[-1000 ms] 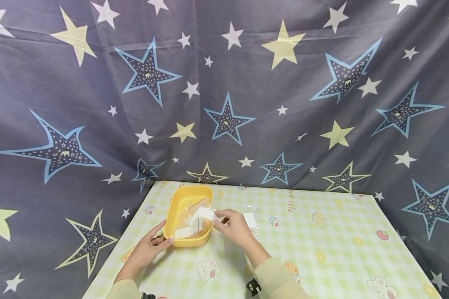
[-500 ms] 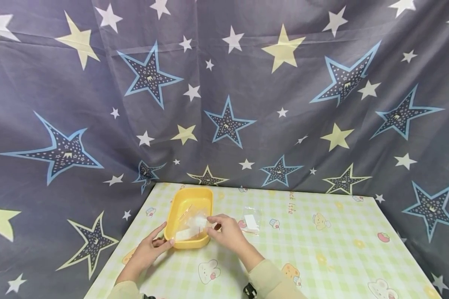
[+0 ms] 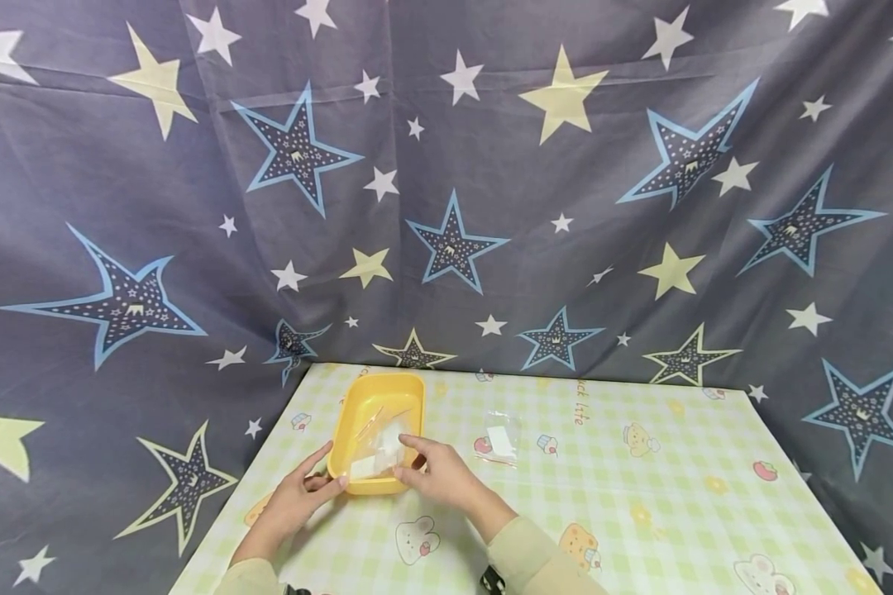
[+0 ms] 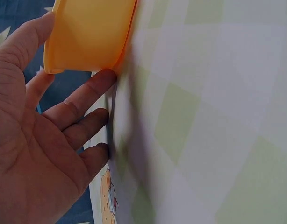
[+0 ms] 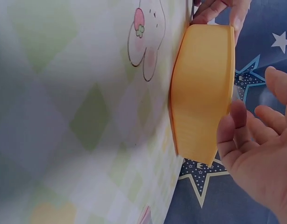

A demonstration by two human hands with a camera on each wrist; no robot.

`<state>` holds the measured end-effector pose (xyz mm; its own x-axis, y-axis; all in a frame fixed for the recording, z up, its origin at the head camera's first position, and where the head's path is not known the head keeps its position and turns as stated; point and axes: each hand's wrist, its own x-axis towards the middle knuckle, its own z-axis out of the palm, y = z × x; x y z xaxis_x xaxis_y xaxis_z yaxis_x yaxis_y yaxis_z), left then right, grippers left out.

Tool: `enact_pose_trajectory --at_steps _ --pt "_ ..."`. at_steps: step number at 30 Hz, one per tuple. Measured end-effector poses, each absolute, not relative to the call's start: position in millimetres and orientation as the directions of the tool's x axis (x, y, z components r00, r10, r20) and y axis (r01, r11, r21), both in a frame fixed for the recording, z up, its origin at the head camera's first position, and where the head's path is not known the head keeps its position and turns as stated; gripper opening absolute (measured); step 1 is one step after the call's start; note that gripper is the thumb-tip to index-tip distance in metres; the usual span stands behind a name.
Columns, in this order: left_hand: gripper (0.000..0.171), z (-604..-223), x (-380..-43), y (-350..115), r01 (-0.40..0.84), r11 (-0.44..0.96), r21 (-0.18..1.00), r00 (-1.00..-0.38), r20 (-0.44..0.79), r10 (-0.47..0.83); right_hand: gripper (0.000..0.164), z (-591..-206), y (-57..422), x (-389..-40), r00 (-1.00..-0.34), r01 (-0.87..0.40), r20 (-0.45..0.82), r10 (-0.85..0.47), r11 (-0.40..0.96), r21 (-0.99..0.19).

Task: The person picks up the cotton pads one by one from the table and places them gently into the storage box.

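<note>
A yellow rectangular plastic box (image 3: 348, 421) stands on the table's left part. Inside it lie several clear zip bags (image 3: 365, 467) with white pieces in them, overlapping near the close end. My left hand (image 3: 298, 496) grips the box's near left corner, thumb at the rim and fingers along the outside; the left wrist view shows the thumb (image 4: 33, 35) on the box edge. Over the box's right rim reaches my right hand (image 3: 442, 475), fingers loosely extended above the bags, with nothing visible between them. In the right wrist view its fingertips (image 5: 225, 128) are beside the rim.
Another clear zip bag (image 3: 502, 440) with a white piece lies flat on the table, right of the box. The table wears a green-and-white checked cloth (image 3: 670, 496) with cartoon prints. A dark star-patterned curtain (image 3: 506, 165) hangs behind and around.
My right hand has moved left and down into the box area and let go of the zip bag it held, which now lies in the box. The left hand has stayed at the corner.
</note>
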<state>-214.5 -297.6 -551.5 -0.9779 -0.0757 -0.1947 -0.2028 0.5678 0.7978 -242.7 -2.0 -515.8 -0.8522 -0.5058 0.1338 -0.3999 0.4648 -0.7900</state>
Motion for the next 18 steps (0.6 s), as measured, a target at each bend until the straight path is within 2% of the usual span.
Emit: enact_pose_trajectory --at_steps 18 --pt "0.089 -553.8 -212.8 -298.6 -0.192 0.571 0.798 -0.980 -0.185 -0.071 0.058 -519.4 -1.3 -239.3 -0.859 -0.375 0.115 -0.499 0.460 -0.805"
